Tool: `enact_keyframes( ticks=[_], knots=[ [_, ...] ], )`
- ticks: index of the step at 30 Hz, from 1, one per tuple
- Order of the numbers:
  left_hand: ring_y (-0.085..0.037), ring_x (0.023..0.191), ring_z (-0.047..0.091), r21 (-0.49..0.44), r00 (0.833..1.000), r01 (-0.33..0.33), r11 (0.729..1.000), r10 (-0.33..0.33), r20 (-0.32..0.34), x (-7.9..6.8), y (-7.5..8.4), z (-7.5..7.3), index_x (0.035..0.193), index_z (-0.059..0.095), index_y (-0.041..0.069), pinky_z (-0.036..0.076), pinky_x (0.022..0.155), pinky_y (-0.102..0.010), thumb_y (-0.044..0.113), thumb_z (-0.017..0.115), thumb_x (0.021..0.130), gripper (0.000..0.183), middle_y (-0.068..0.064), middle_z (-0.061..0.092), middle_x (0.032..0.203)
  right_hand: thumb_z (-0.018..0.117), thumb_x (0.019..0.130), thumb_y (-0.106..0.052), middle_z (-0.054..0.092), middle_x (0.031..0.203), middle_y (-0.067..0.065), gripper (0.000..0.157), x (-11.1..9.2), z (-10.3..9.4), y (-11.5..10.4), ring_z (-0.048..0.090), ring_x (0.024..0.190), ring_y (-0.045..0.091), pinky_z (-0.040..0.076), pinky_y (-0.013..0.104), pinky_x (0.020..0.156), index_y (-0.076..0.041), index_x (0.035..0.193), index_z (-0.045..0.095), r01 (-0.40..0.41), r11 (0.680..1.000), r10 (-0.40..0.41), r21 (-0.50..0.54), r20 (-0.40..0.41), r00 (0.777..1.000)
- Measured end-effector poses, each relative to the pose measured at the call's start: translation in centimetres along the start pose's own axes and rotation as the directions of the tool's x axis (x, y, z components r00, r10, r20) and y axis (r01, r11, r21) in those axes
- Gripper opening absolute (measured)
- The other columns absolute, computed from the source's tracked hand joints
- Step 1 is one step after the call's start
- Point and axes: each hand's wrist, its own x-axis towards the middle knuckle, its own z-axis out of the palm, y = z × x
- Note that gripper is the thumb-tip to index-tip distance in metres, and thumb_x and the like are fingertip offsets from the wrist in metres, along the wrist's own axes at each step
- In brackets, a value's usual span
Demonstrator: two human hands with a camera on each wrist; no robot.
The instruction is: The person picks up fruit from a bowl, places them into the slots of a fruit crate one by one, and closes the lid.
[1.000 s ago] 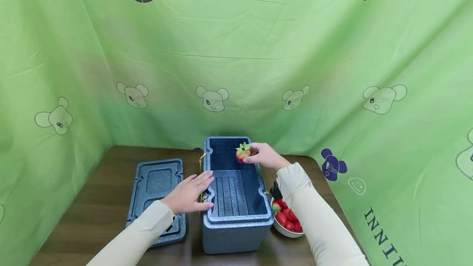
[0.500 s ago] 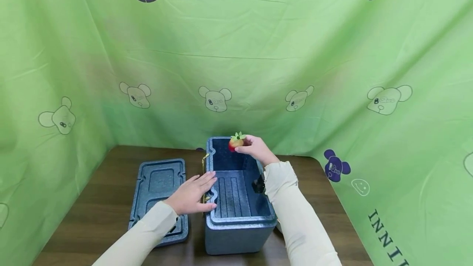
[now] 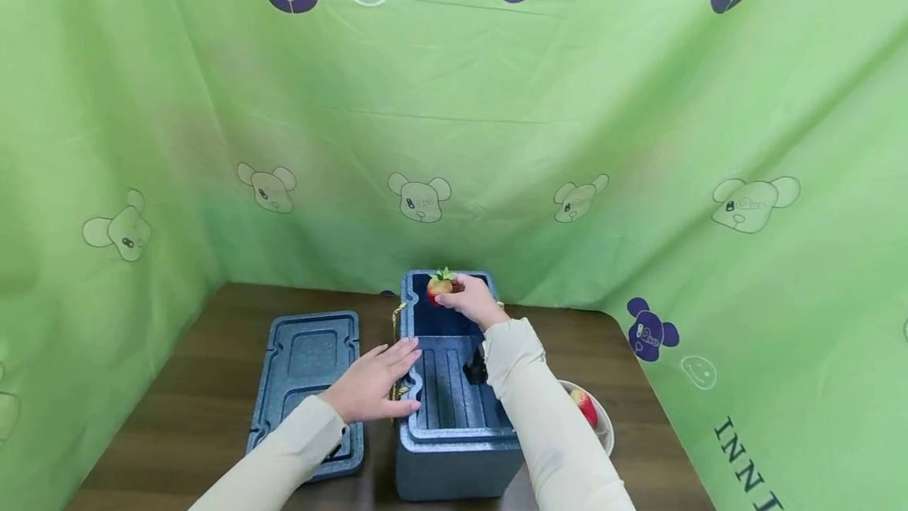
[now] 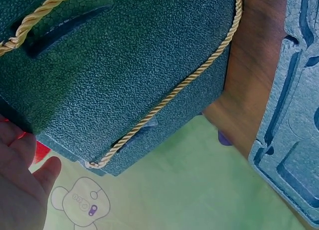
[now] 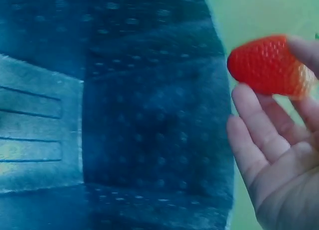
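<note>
A red and yellowish strawberry [image 3: 435,291] with green leaves is pinched between the thumb and fingers of my right hand [image 3: 477,302]. It hangs over the far end of a blue-grey foam box [image 3: 461,448], which stands lidless with its grooved floor showing. In the right wrist view the strawberry [image 5: 264,65] lies sideways in the fingertips, its red tip toward the box's inner wall [image 5: 154,125]. My left hand [image 3: 372,385] rests on the box's left rim with fingers straight. Yellow twisted rope [image 4: 174,93] runs along the box's outer side.
The box's lid [image 3: 315,349] lies flat on the wooden table [image 3: 206,385], left of the box. A white bowl [image 3: 608,430] with a strawberry [image 3: 585,407] stands at the right, partly behind my right sleeve. A green printed cloth [image 3: 454,117] hangs behind.
My right hand has carried the strawberry left from near the box's right rim, then slightly lower over its far end. The left hand stays on the rim.
</note>
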Motion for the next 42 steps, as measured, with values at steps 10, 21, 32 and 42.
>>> enact_keyframes(
  ticks=[10,21,32,42],
  knots=[
    [-0.026,0.141,0.027,-0.011,1.0,0.004,1.0,-0.004,-0.009,0.0,0.3,0.2,0.144,0.04,0.001,0.025,0.111,-0.049,0.052,0.053,0.091,0.075,-0.012,0.031,0.154,0.071,0.079,-0.006,0.068,0.094,0.02,0.031,-1.7,2.3,-1.5,0.066,0.08,0.027,0.054,0.036,0.074,0.01,0.104,0.063,-0.11,0.993,0.103,-0.04,-0.141,0.985],
    [-0.028,0.14,0.03,-0.019,0.999,-0.033,0.999,0.033,-0.032,0.0,0.5,0.9,0.143,0.042,-0.001,0.028,0.11,-0.042,0.049,0.056,0.09,0.073,-0.013,0.032,0.152,0.07,0.079,-0.005,0.068,0.084,0.016,0.028,-2.7,2.6,0.5,0.066,0.076,0.035,0.052,0.035,0.069,0.01,0.102,0.063,-0.149,0.988,0.141,-0.042,-0.157,0.977],
    [-0.029,0.138,0.033,0.04,0.998,-0.038,0.998,0.04,-0.05,0.1,0.1,0.7,0.14,0.045,-0.002,0.029,0.11,-0.044,0.048,0.059,0.088,0.073,-0.015,0.037,0.149,0.069,0.079,-0.002,0.067,0.092,0.021,0.039,-2.6,3.1,0.1,0.068,0.074,0.033,0.057,0.039,0.066,0.014,0.112,0.057,-0.23,0.972,0.234,0.05,-0.111,0.966],
    [-0.028,0.138,0.033,0.051,0.997,-0.042,0.998,0.045,-0.055,0.0,0.1,0.4,0.14,0.045,-0.001,0.03,0.109,-0.043,0.052,0.054,0.089,0.074,-0.015,0.037,0.149,0.07,0.078,0.002,0.067,0.085,0.015,0.037,-2.1,3.4,0.5,0.065,0.065,0.018,0.056,0.033,0.065,0.013,0.112,0.059,-0.219,0.974,0.225,0.064,-0.1,0.969]
  ],
)
